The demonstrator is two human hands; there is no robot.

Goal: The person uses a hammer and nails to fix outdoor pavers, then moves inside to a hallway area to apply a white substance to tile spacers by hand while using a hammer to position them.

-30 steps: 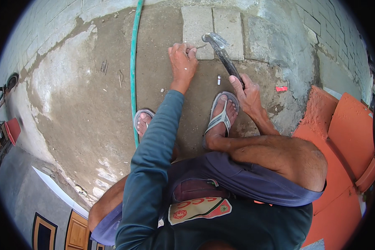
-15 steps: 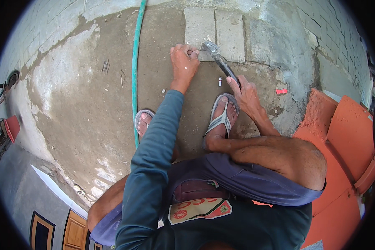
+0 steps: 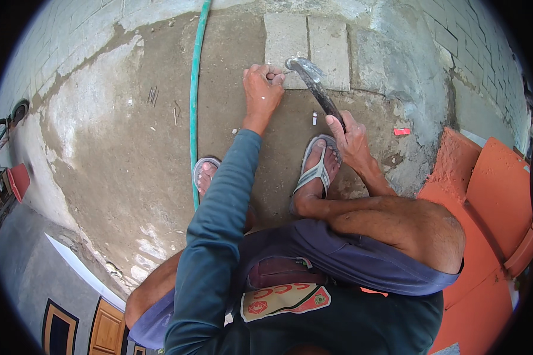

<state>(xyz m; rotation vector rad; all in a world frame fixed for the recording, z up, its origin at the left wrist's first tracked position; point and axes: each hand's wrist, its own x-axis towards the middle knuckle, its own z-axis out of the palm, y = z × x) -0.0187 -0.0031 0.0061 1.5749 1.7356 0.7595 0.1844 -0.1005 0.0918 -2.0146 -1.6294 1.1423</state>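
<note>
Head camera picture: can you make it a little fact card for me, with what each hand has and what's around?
Left hand: pinching a thin nail-like piece
Right hand: gripping the hammer by its handle
Hammer's head: close to the piece; touching or not, can't tell
Slabs: pale, side by side
Hose: green, left of the left hand
Scrap: red, on the ground

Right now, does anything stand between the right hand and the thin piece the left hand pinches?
Only the hammer, gripped in the right hand; its head is near the thin piece in the left hand. Nothing else visible blocks the way.
</note>
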